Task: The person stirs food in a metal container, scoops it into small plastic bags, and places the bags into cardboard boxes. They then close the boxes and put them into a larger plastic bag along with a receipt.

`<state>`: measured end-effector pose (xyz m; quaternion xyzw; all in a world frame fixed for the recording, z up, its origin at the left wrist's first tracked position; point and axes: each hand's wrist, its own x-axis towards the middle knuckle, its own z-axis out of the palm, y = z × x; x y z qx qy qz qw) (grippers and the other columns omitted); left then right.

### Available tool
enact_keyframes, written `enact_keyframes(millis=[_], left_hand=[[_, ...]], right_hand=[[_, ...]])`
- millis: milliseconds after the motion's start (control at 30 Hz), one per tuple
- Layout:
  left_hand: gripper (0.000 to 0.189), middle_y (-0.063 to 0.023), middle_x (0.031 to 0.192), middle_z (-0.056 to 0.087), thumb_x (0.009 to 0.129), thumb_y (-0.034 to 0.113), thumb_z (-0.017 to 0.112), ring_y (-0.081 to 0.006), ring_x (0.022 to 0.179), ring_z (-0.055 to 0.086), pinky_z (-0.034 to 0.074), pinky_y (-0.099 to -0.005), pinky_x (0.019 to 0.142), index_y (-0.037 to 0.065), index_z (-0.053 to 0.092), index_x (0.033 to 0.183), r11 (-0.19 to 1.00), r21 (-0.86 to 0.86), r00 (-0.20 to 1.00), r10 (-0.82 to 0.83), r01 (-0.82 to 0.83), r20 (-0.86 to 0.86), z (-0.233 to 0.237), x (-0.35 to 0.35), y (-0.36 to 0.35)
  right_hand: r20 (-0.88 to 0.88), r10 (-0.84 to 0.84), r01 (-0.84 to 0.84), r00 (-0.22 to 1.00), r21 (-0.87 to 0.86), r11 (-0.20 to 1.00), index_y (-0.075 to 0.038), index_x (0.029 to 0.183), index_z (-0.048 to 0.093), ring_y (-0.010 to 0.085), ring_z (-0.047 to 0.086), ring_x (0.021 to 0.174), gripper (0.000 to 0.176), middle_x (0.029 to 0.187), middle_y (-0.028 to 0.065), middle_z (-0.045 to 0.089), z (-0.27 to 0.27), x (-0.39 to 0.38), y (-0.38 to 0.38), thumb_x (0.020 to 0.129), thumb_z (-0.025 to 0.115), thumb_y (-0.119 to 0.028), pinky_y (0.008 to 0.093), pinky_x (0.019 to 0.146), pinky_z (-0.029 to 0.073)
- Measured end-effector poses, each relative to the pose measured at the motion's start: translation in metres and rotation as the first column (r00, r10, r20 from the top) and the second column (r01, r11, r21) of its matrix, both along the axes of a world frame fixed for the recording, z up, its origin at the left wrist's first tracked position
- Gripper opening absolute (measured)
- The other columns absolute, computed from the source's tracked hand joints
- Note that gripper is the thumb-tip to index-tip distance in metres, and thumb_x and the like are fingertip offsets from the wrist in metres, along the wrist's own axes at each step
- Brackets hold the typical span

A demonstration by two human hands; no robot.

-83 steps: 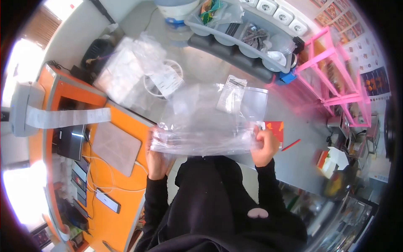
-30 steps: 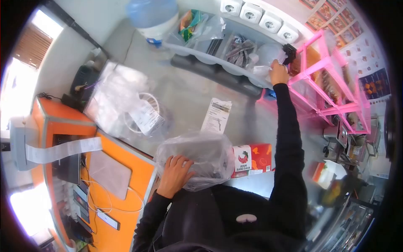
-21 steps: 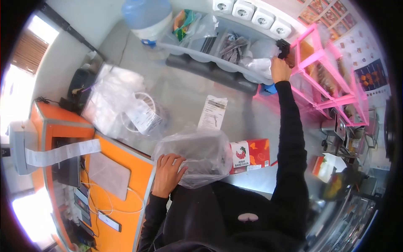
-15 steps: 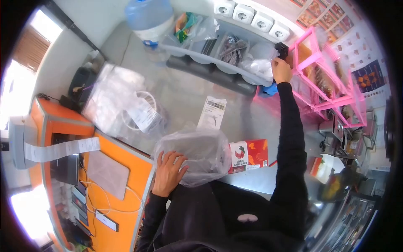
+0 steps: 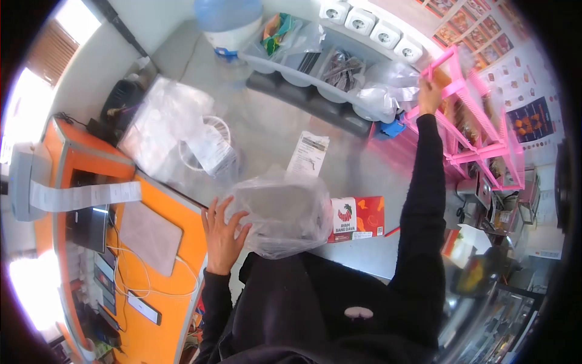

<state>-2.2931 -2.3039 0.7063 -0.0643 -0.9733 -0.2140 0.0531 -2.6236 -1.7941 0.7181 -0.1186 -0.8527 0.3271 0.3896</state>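
Observation:
My left hand (image 5: 224,238) is open, fingers spread, at the left edge of a clear plastic bag (image 5: 280,209). A dark tray-like shape shows blurrily through the bag. Against the bag's right side is a red and white food box (image 5: 357,218) with printed lettering. My right hand (image 5: 429,96) reaches to the far right, by the pink plastic rack (image 5: 482,118). Its fingers are closed at the end of a shiny, pale strip (image 5: 405,93), which runs left to the plastic in the grey organizer bin (image 5: 291,74). What the strip is, I cannot make out.
Behind the bag lies a printed receipt (image 5: 309,153). White plastic bags (image 5: 167,121) and a roll with a paper slip (image 5: 209,148) are at left. A water jug (image 5: 229,27) stands at the back. An orange counter (image 5: 160,206) bears phones and cables.
My right hand has moved right and slightly up from the bin's end to the pink rack, and a shiny strip now shows beside it. My left hand has lifted off the bag and spread leftward.

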Motion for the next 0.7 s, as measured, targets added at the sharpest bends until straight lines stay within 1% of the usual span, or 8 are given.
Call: enact_keyframes(millis=[133,267,333,400,467,533,600,700], left_hand=[[0.024,-0.0192,0.134,0.037,0.077,0.016,0.069,-0.0390,0.126,0.032,0.026,-0.0477,0.104,0.014,0.066,0.100,0.953,0.230,0.980,0.197,-0.196,0.017,-0.021,0.000,-0.008],[0.032,-0.0245,0.137,0.033,0.076,0.015,0.069,-0.0403,0.125,0.034,0.030,-0.0429,0.103,0.016,0.066,0.108,0.888,0.385,0.968,0.228,-0.251,0.103,-0.047,-0.003,-0.014],[0.035,-0.0247,0.137,0.033,0.075,0.013,0.069,-0.0401,0.124,0.036,0.033,-0.0413,0.101,0.018,0.066,0.110,0.885,0.399,0.970,0.205,-0.240,0.130,-0.056,-0.001,-0.011],[0.037,-0.0244,0.136,0.034,0.074,0.011,0.069,-0.0393,0.122,0.038,0.036,-0.0397,0.099,0.018,0.066,0.110,0.900,0.374,0.974,0.189,-0.223,0.127,-0.063,-0.001,-0.009],[0.039,-0.0227,0.134,0.037,0.074,0.005,0.065,-0.0381,0.120,0.040,0.037,-0.0388,0.098,0.018,0.065,0.110,0.882,0.404,0.968,0.191,-0.242,0.163,-0.065,0.001,-0.010],[0.042,-0.0210,0.132,0.040,0.073,-0.001,0.061,-0.0372,0.118,0.042,0.038,-0.0384,0.096,0.017,0.065,0.110,0.862,0.438,0.965,0.196,-0.256,0.176,-0.060,0.004,-0.009],[0.045,-0.0192,0.129,0.043,0.072,-0.007,0.055,-0.0365,0.116,0.044,0.039,-0.0386,0.094,0.016,0.064,0.110,0.836,0.479,0.962,0.213,-0.269,0.169,-0.047,0.007,-0.006],[0.050,-0.0174,0.128,0.044,0.071,-0.011,0.049,-0.0360,0.113,0.046,0.039,-0.0395,0.092,0.015,0.062,0.112,0.850,0.475,0.973,0.219,-0.228,0.075,-0.052,0.014,-0.009]], right_hand=[[-0.385,0.155,-0.252,0.910,-0.217,0.943,0.002,0.092,0.061,0.0138,0.055,0.075,0.024,0.085,0.0059,0.062,0.061,0.061,-0.079,0.087,0.060,-0.022,0.0264,0.069,0.043],[-0.481,0.306,-0.309,0.822,0.074,0.948,-0.001,0.093,0.057,0.0235,0.053,0.096,0.013,0.103,0.0123,0.059,0.070,0.171,-0.205,0.087,0.057,-0.012,0.0347,0.086,0.039],[-0.320,0.585,-0.494,0.746,0.324,0.807,-0.005,0.089,0.055,0.0288,0.052,0.100,0.008,0.104,0.0109,0.057,0.035,0.217,-0.241,0.084,0.058,-0.011,0.0425,0.090,0.036],[-0.071,0.879,-0.861,0.472,0.175,0.477,-0.010,0.088,0.056,0.0287,0.052,0.098,0.014,0.098,0.0087,0.056,-0.008,0.253,-0.281,0.076,0.063,-0.011,0.0441,0.088,0.039],[0.557,0.804,-0.975,0.206,0.189,0.119,-0.009,0.096,0.059,0.0296,0.053,0.103,0.025,0.104,0.0082,0.058,-0.050,0.278,-0.291,0.072,0.067,-0.011,0.0414,0.088,0.042],[0.713,0.679,-0.984,0.176,0.152,0.095,-0.008,0.101,0.060,0.0307,0.052,0.107,0.031,0.108,0.0079,0.059,-0.062,0.293,-0.285,0.071,0.068,-0.012,0.0405,0.090,0.041],[0.446,0.850,-0.954,0.282,0.036,0.298,-0.008,0.106,0.061,0.0317,0.051,0.111,0.036,0.111,0.0075,0.059,-0.042,0.293,-0.267,0.071,0.069,-0.014,0.0418,0.094,0.039],[0.500,0.765,-0.837,0.406,-0.132,0.531,-0.012,0.123,0.049,0.0347,0.043,0.119,0.071,0.125,0.0118,0.050,-0.002,0.283,-0.213,0.060,0.079,-0.027,0.0474,0.102,0.029]])
